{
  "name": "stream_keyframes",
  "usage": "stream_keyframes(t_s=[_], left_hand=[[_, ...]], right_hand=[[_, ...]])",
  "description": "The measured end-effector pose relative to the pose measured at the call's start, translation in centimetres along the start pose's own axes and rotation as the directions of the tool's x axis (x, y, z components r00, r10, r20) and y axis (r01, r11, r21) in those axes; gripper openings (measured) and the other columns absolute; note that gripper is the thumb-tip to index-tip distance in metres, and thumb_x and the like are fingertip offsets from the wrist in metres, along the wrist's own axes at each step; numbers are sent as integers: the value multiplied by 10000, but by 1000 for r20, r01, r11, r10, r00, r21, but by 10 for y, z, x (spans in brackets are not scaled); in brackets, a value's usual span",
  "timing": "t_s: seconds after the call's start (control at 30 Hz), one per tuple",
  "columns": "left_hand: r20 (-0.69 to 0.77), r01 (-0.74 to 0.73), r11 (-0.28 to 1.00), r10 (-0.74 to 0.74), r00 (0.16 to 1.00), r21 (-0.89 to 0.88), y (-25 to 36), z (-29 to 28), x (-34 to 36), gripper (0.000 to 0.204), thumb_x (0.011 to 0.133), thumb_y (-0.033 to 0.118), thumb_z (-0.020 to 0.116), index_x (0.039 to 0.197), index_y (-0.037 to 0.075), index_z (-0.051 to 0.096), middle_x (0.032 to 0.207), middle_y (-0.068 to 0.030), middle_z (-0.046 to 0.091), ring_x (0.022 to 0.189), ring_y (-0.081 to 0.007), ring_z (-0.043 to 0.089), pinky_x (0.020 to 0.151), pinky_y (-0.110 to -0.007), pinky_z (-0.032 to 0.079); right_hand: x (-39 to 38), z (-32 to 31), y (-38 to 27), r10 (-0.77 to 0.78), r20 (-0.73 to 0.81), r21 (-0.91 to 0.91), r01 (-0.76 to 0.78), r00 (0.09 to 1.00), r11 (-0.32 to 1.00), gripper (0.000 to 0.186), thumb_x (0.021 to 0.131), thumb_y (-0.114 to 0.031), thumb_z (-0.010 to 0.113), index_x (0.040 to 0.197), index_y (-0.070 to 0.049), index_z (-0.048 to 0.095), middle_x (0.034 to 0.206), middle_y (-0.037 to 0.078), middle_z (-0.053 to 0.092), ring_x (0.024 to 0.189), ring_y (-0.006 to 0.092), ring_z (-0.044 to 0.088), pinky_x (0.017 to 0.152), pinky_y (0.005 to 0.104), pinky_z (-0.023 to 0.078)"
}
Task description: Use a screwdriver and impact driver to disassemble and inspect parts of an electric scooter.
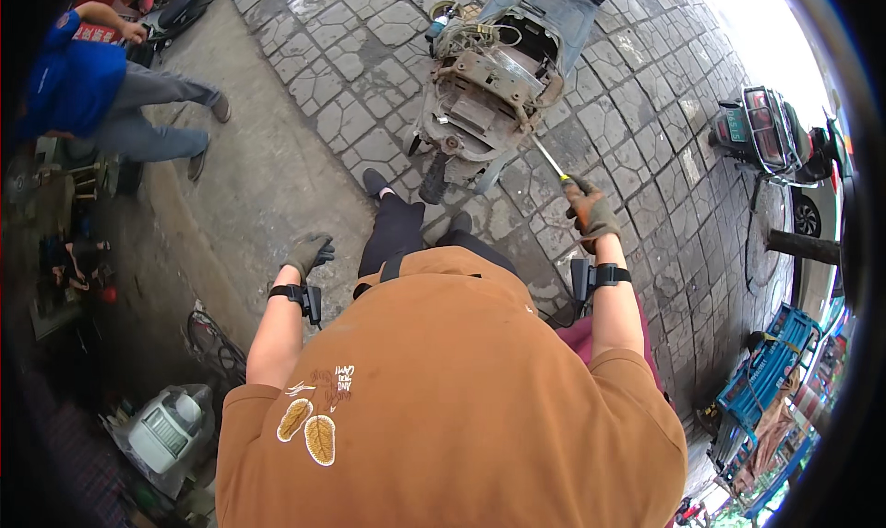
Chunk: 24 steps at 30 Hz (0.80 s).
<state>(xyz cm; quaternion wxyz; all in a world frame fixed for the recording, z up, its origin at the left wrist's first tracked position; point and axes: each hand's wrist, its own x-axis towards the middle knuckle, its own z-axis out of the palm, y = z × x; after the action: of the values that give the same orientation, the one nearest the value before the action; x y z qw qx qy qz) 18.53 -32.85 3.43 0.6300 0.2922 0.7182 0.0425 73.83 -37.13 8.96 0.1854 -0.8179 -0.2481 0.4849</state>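
Note:
A partly stripped scooter (480, 103), with a rusty frame, hoses and an exposed cavity, stands just beyond my feet. My right hand (589, 212), in a grey and orange work glove, grips a long thin metal tool (548, 156) with a yellow end. The tool points at the scooter's lower right side; whether its tip touches it, I cannot tell. My left hand (309, 254), also gloved, hangs beside my left thigh with loosely curled fingers apart and nothing visible in it.
A person in blue (74, 85) walks at upper left by parked scooters. Paving meets concrete on the left, where a bagged white part (175, 422) lies. A parked scooter (757, 131), a trunk (798, 242) and a blue cart (766, 366) stand right.

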Motion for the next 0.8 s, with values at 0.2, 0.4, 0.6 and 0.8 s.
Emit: stream_keyframes(t_s=[0.2, 0.4, 0.6, 0.8], left_hand=[[-67, 122, 992, -124, 990, -27, -18, -20, -5, 283, 825, 278, 582, 1032, 86, 572, 840, -93, 651, 627, -171, 625, 545, -276, 454], [-20, 109, 979, -108, 994, 170, 12, -21, 13, 291, 844, 307, 552, 1044, 96, 565, 853, -81, 647, 679, -177, 637, 579, -285, 478], [-44, 35, 996, -31, 999, 87, 28, -19, -12, 277, 851, 292, 572, 1040, 90, 580, 827, -85, 647, 645, -177, 628, 591, -284, 473], [0, -23, 996, 23, 1000, 88, 29, -32, -11, 282, 851, 296, 566, 1044, 91, 574, 876, -104, 645, 699, -182, 631, 638, -290, 484]], right_hand=[[41, 16, 12, 190, -506, 691, 263, 842, 673, 308, 864, -385, 529, 944, -87, 538, 650, 62, 573, 455, 143, 484, 395, 281, 370], [130, 106, 102, -18, -268, 137, 56, 963, 989, 516, 780, -442, 544, 1009, 18, 592, 884, 237, 632, 867, 389, 599, 769, 441, 452], [95, 82, 44, -120, -554, -23, 129, 824, 991, 407, 818, -370, 521, 1049, -36, 545, 664, 104, 590, 569, 228, 571, 507, 358, 439], [124, 107, 62, 130, -214, -275, -187, 968, 943, 531, 823, -471, 493, 1189, -86, 467, 1105, 248, 556, 1067, 380, 520, 862, 452, 436]])
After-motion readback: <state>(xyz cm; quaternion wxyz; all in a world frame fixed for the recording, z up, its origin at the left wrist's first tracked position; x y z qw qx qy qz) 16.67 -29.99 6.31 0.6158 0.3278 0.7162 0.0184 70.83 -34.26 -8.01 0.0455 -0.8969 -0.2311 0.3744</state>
